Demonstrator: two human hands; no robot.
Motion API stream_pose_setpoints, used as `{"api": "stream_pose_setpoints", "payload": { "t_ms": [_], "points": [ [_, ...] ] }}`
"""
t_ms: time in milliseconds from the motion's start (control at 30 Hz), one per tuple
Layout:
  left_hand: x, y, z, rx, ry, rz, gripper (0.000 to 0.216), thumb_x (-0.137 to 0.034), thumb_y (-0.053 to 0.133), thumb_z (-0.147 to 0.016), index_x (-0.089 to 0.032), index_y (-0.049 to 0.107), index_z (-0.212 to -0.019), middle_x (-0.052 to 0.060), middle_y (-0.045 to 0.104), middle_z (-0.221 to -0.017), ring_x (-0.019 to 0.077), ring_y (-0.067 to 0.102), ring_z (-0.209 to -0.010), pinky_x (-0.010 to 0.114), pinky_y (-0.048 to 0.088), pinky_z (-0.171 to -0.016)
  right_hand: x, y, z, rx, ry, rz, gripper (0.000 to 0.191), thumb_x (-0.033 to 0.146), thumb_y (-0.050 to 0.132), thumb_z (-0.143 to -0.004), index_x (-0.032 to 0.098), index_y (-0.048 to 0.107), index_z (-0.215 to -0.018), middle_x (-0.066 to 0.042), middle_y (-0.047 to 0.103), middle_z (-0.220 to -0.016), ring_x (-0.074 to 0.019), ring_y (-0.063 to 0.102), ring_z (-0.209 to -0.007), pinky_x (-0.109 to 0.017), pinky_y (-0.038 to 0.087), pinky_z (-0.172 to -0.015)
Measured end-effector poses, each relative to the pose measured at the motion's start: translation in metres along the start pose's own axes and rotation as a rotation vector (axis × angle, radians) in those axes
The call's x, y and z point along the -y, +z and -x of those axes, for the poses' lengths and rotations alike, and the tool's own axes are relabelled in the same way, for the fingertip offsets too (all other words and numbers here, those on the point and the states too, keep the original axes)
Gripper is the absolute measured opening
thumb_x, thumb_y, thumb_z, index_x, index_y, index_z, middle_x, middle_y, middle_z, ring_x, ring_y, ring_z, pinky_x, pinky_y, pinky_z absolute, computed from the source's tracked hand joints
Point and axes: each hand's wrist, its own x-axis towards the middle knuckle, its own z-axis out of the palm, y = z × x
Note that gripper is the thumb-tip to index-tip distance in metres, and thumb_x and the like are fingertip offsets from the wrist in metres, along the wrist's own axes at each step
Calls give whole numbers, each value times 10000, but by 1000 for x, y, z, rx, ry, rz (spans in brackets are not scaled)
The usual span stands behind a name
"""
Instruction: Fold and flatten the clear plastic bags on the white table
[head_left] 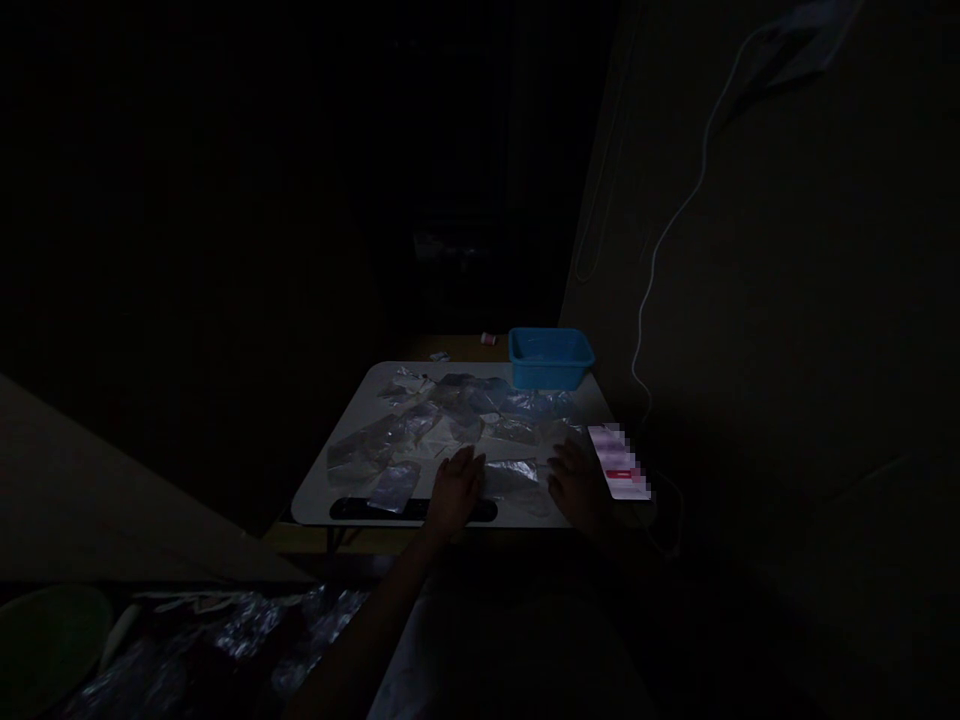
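The scene is very dark. A small white table [322, 495] is strewn with several clear plastic bags. My left hand [456, 488] lies flat on the table, fingers stretched, touching the left edge of one clear plastic bag [511, 474]. My right hand [576, 482] rests at that bag's right side, fingers apart and flat on it. Neither hand grips anything that I can make out.
A blue plastic tub [550, 357] stands at the table's far right corner. A blurred white and red packet [619, 462] lies at the right edge. A white cable [660, 250] hangs down the right wall. More crumpled plastic [247, 625] lies low at the left beside a green bowl [45, 640].
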Motion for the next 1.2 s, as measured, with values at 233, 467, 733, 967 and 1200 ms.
{"api": "stream_pose_setpoints", "payload": {
  "t_ms": [233, 467, 733, 967, 1200],
  "points": [
    [0, -2, 1, 39, -24, -16, 324, -160, 444, -768, -194, 569, -1065, 98, 447, -1252, 217, 371, -1170, 435, 284, -963, -6, 0, -8, 8, 31, -18, 185, 214, 433, -771, 195, 615, -740, -57, 571, -1010, -219, 407, -1037, -379, 233, -908],
    [0, -4, 2, 13, -22, 13, 321, -173, 392, -808, -179, 548, -1089, 89, 473, -1232, 205, 402, -1147, 429, 292, -964, -8, -1, -18, -7, 23, -18, 192, 209, 430, -780, 182, 603, -701, -55, 576, -917, -211, 427, -968, -367, 249, -878],
    [2, 0, 0, -68, -24, 25, 279, -236, 428, -807, -176, 594, -1023, 95, 532, -1161, 212, 466, -1079, 402, 360, -918, -7, -3, -16, 34, -26, -16, 162, 252, 465, -772, 190, 603, -715, -56, 563, -960, -228, 406, -1018, -364, 245, -899],
    [1, -3, 1, -7, -19, -17, 307, -179, 454, -764, -188, 582, -1043, 83, 504, -1196, 215, 431, -1113, 417, 329, -939, -14, 3, -24, 20, -48, -9, 164, 250, 466, -767, 193, 606, -705, -43, 584, -924, -221, 420, -993, -372, 234, -893],
    [1, -3, 2, 26, -19, -6, 311, -164, 440, -767, -190, 584, -1041, 89, 493, -1209, 221, 412, -1132, 433, 310, -944, -17, 5, -30, 21, -26, -1, 183, 256, 471, -753, 186, 615, -665, -57, 599, -875, -222, 440, -929, -389, 231, -864]
  ]
}}
